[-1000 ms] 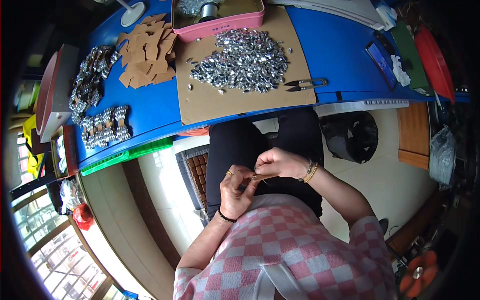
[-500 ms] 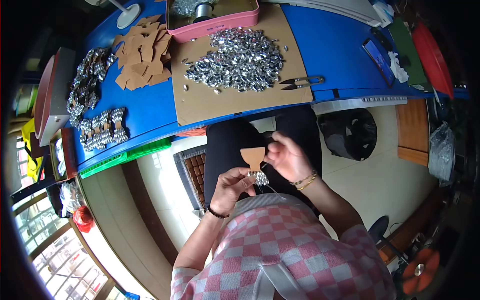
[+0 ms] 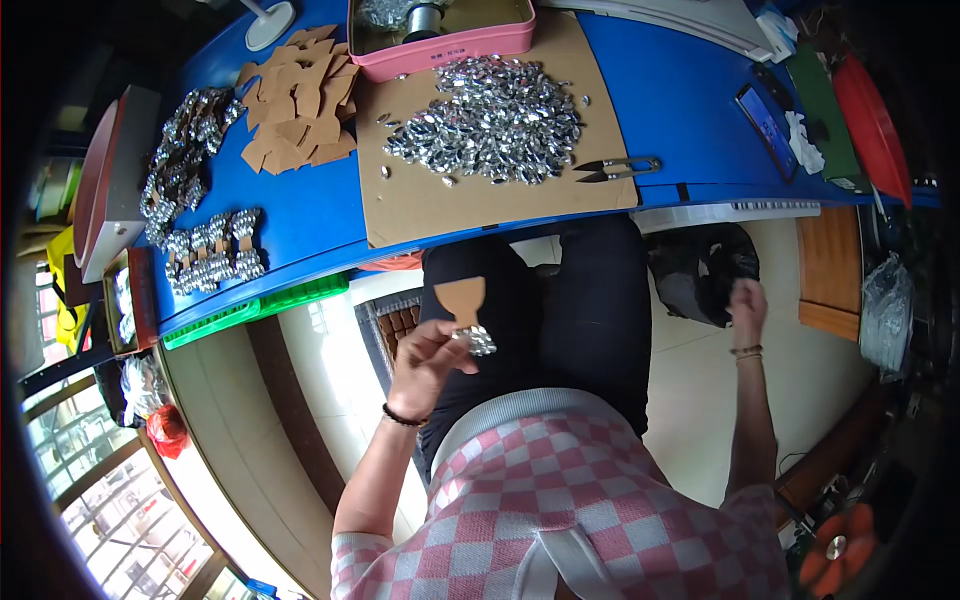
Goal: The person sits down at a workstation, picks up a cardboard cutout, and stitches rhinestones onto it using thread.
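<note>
My left hand (image 3: 428, 362) pinches a brown card piece (image 3: 461, 298) over my lap, just above the silver beads wound round its lower end (image 3: 474, 341). The card's wide upper end stands bare. Far out to the right, my right hand (image 3: 746, 302) is raised in front of a black plastic bag (image 3: 705, 270). Its fingers look drawn together, and whatever is between them is too small or blurred to make out. On the table, a heap of loose silver beads (image 3: 490, 125) lies on a cardboard sheet (image 3: 420, 215).
Thread snips (image 3: 618, 169) lie right of the heap. A pink tin (image 3: 450, 50) holding a spool (image 3: 423, 20) stands behind it. Left are brown card pieces (image 3: 300, 100) and bead-wrapped cards (image 3: 215, 250). A phone (image 3: 766, 130) rests at right.
My right hand has swung from beside the card far out to the right. My left hand has shifted left with the beaded card. The view has moved slightly.
</note>
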`<state>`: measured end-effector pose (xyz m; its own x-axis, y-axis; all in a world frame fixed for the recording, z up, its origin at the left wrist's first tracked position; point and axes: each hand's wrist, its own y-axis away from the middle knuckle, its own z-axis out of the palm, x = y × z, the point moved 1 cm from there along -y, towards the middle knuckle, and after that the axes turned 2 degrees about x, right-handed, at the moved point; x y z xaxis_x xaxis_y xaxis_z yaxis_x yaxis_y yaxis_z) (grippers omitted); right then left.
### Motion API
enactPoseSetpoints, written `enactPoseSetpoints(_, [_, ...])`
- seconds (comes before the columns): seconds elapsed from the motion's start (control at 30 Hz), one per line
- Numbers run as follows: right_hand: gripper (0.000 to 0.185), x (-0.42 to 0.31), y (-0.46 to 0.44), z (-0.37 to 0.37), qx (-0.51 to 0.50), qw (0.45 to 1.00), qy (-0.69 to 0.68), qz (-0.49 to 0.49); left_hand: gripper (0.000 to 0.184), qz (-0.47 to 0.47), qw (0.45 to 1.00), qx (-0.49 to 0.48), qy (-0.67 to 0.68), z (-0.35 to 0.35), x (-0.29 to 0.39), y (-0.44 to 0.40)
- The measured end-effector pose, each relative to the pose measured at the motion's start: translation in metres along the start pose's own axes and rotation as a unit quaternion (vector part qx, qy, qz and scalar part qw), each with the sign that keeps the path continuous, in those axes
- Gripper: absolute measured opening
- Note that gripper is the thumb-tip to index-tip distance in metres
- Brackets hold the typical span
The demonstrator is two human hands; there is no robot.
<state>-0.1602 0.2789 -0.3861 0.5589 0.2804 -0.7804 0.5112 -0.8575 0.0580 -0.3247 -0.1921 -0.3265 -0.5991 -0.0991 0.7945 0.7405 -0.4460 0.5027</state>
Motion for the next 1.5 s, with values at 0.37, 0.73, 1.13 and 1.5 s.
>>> enactPoseSetpoints(0.37, [0.003, -0.238, 0.150, 0.123, -0.496, 0.807, -0.116, -0.299, 0.026, 0.383, 0.830, -0.042, -0.404, 0.043, 0.008, 0.019])
enactPoseSetpoints(0.73, [0.009, -0.240, 0.160, 0.113, -0.476, 0.709, 0.020, -0.520, 0.025, 0.476, 0.797, 0.009, -0.371, 0.044, -0.001, 0.019])
enactPoseSetpoints(1.13, [0.010, -0.244, 0.165, 0.114, -0.499, 0.688, 0.036, -0.526, 0.026, 0.478, 0.797, 0.007, -0.369, 0.038, -0.005, 0.025])
enactPoseSetpoints(1.5, [0.006, -0.240, 0.150, 0.120, -0.610, 0.665, 0.033, -0.429, 0.015, 0.091, 0.984, -0.144, -0.053, 0.035, -0.006, 0.025])
